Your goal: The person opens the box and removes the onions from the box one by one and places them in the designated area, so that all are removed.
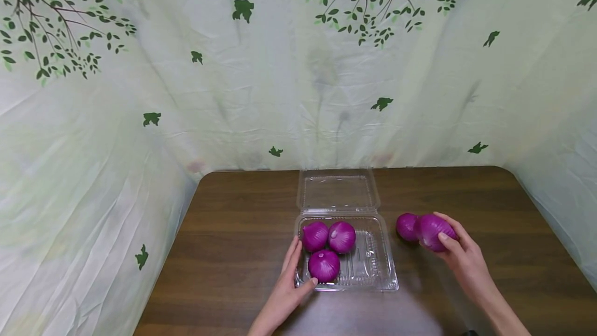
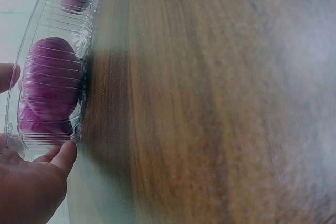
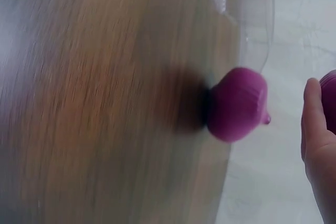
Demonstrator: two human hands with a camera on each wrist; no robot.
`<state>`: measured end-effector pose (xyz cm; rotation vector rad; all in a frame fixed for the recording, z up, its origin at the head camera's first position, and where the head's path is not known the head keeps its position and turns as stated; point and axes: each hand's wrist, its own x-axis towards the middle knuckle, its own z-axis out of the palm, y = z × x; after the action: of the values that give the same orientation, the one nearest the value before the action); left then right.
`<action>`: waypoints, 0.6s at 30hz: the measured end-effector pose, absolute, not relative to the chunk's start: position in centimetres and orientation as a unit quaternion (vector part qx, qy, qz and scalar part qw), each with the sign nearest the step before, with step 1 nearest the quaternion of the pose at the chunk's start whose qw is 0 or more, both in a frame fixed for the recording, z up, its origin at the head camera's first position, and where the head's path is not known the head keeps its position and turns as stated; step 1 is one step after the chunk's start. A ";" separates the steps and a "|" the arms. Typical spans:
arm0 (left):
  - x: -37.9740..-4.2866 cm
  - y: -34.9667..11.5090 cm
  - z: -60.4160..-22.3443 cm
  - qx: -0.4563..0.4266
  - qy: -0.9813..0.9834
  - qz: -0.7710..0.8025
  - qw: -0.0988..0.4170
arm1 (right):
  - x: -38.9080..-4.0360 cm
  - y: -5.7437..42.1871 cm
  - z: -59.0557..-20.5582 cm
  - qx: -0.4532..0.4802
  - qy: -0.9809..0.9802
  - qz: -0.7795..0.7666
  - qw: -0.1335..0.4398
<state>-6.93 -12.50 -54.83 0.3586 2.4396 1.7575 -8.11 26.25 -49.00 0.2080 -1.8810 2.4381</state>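
Three purple onions [image 1: 324, 266] sit in the left part of a clear plastic clamshell container [image 1: 373, 258], whose lid [image 1: 338, 192] lies folded back. My left hand [image 1: 290, 285] rests against the container's left side, fingers along the wall and thumb at the front rim. In the left wrist view, onions [image 2: 52, 77] show through the ribbed wall beside the left hand [image 2: 31, 184]. Right of the container, my right hand [image 1: 462, 255] grips an onion [image 1: 434, 232] above the table. Another onion [image 1: 407, 226] stands just beyond it; the right wrist view shows this onion [image 3: 239, 104] on the wood.
The brown wooden table [image 1: 242, 211] has rounded far corners. Behind it hangs a pale curtain [image 1: 280, 77] printed with leaves and branches. A small dark object [image 1: 470, 333] shows at the bottom edge, too cut off to identify.
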 end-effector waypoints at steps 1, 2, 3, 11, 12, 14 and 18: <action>-6.9 -12.5 -54.8 0.118 0.806 0.577 0.057 | -8.1 26.5 -49.0 0.063 -0.617 0.784 0.027; -7.0 -12.5 -54.9 0.117 0.808 0.574 0.059 | -8.1 26.8 -48.9 0.054 -0.627 0.777 0.027; -7.0 -12.5 -54.9 0.116 0.810 0.572 0.060 | -8.1 27.1 -48.9 0.052 -0.632 0.773 0.026; -7.0 -12.6 -55.0 0.114 0.816 0.562 0.069 | -8.5 28.9 -49.2 0.044 -0.653 0.756 0.025; -7.0 -12.6 -54.9 0.113 0.817 0.562 0.070 | -8.6 29.1 -49.3 0.038 -0.666 0.744 0.029; -7.0 -12.6 -54.9 0.114 0.816 0.562 0.069 | -8.8 29.4 -49.5 0.023 -0.712 0.701 0.036; -6.9 -12.5 -54.4 0.117 0.813 0.568 0.063 | -9.4 30.2 -49.9 -0.011 -0.824 0.565 0.041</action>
<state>-6.90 -12.46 -54.40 0.3534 2.4556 1.7156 -9.36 30.24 -49.85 -0.0335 -2.5234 1.7290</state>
